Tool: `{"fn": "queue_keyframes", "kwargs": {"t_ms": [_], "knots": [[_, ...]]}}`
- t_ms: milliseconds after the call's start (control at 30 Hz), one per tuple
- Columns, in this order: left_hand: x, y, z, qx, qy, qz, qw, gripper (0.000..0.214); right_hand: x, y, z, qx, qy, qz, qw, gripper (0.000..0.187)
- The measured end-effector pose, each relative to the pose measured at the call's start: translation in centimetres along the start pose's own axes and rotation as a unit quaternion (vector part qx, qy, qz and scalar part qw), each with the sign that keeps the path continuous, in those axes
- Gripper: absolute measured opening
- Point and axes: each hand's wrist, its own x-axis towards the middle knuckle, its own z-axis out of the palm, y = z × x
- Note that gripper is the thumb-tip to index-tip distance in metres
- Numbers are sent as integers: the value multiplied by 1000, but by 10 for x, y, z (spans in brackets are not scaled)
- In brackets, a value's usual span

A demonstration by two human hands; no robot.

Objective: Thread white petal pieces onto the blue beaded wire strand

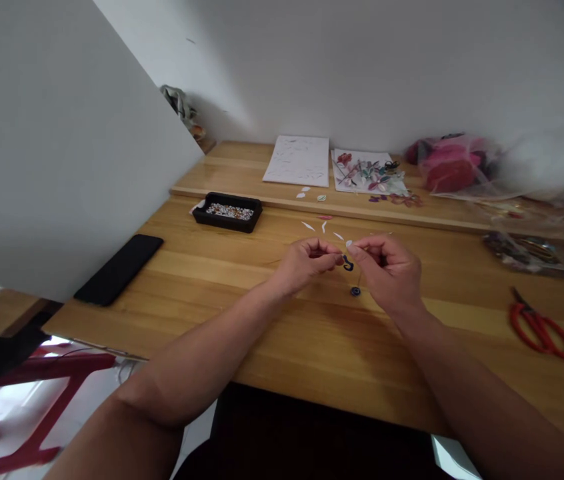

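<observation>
Over the middle of the wooden table, my left hand (313, 262) pinches one end of a small dark blue curled piece (348, 265). Close beside it, my right hand (388, 267) has thumb and forefinger pressed together on a small whitish piece (349, 245), too small to name. Below the fingers lies a little dark blue coil (355, 291), with what looks like a fine thread rising from it towards my right hand. Behind my hands, thin white leaf-shaped pieces (308, 227) and a red one (326, 217) rest on the wood.
A black tray of small beads (257, 217) stands left, with a black phone (119, 270) nearer the edge. Red-handled scissors (542, 327) lie at right. On the raised back ledge are a white sheet (298, 160), colourful flower pieces (369, 175) and a pink-filled bag (455, 163).
</observation>
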Motion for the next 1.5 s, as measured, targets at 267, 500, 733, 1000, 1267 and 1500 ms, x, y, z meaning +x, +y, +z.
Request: {"fn": "queue_keyframes", "kwargs": {"t_ms": [267, 500, 733, 1000, 1267, 1500], "knots": [[-1, -2, 3, -6, -3, -1, 1000, 24, 1, 2, 2, 4, 3, 8, 1000, 10], [-1, -4, 5, -7, -3, 4, 1000, 27, -2, 3, 5, 8, -9, 9, 1000, 10], [-1, -9, 7, -39, 8, -1, 999, 34, -4, 2, 7, -13, -1, -14, 1000, 8], [-2, -6, 6, -28, 0, -23, 999, 36, -5, 3, 7, -30, 3, -26, 999, 6], [-4, -1, 6, -12, 2, -19, 1000, 26, -3, 3, 5, -23, 1, -25, 999, 7], [-3, -1, 6, -20, -3, -20, 1000, 26, -2, 3, 5, 1, -8, -12, 1000, 7]]}}
